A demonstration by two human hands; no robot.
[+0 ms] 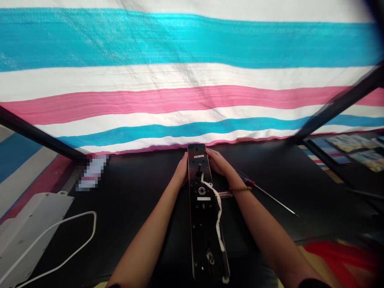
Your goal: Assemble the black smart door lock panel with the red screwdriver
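A long black door lock panel point(204, 216) is in front of me, its far end raised toward the striped sheet. White labels, screw holes and a round fitting show on its face. A white-wrapped cable point(218, 208) runs along its right side. My left hand point(182, 171) grips the panel's left edge near the far end, fingers mostly hidden behind it. On the opposite edge, my right hand point(218, 163) holds the panel, with its fingertips near the top corner. A screwdriver point(250, 182) with a dark and red handle lies just right of my right wrist.
A black table point(135, 200) lies under everything. At left are a grey-white plate point(33, 228), a white cord point(94, 224) and a blurred-out item point(93, 172). Dark frame bars and a striped sheet point(192, 96) stand behind. Picture cards point(354, 148) lie at far right.
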